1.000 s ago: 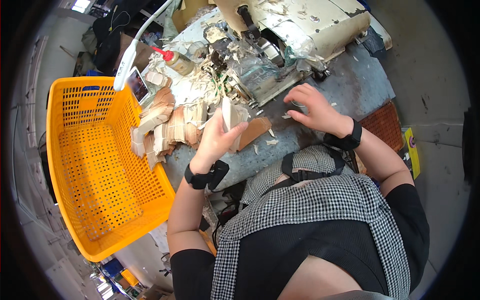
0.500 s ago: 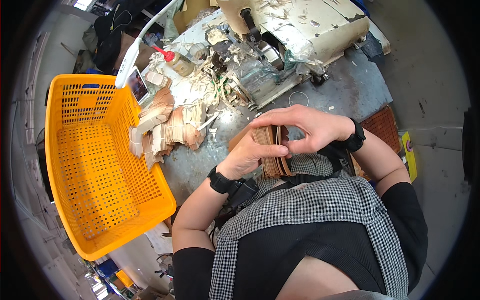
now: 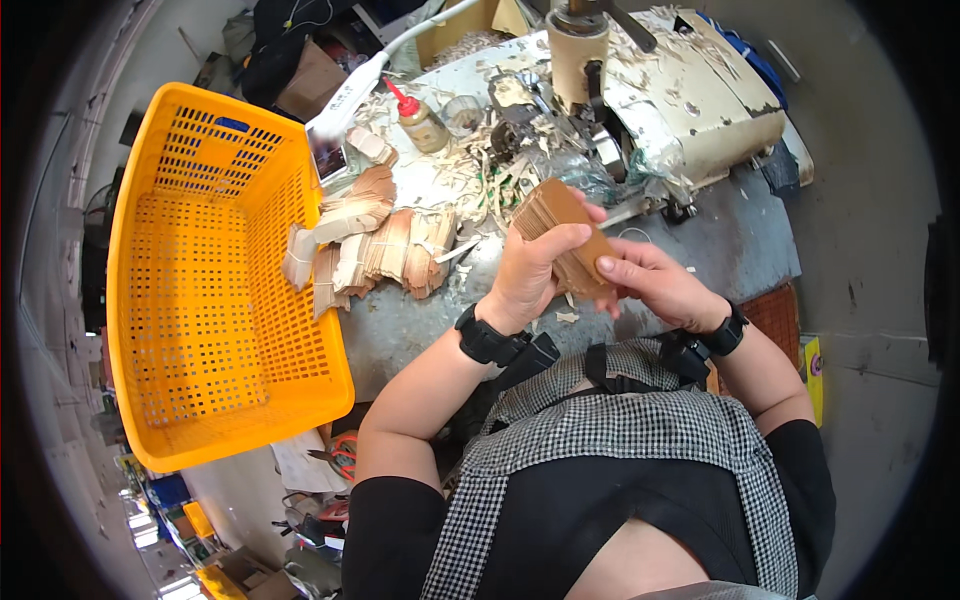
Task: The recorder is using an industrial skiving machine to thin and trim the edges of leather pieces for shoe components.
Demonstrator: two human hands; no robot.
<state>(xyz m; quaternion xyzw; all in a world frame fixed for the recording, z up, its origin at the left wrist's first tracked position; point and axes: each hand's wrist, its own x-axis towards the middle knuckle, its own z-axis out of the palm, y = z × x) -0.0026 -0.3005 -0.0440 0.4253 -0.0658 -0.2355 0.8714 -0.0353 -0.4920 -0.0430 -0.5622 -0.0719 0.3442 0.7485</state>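
Observation:
A thick stack of brown leather pieces [image 3: 566,222] is held up between my two hands over the near part of the workbench. My left hand [image 3: 528,262] wraps round its left side, with the thumb laid across the top piece. At the lower right end, my right hand [image 3: 655,283] grips the stack between thumb and fingers. The top piece is smooth and tan, and the layered edges show along the left. To the left on the bench lie several tied bundles of similar pieces [image 3: 393,250], fanned and overlapping.
A yellow plastic basket [image 3: 335,385] stands at the left. Beyond my hands is a cream machine [image 3: 720,110] with trimmed scraps [image 3: 480,190] heaped beside it. A bottle with a red nozzle [image 3: 424,128], a white lamp arm [image 3: 362,80] and a brown mesh tray [image 3: 772,325] are also around.
My hands have moved away from my body with the stack. It has turned from edge-up to show its flat top piece. My view has shifted a little.

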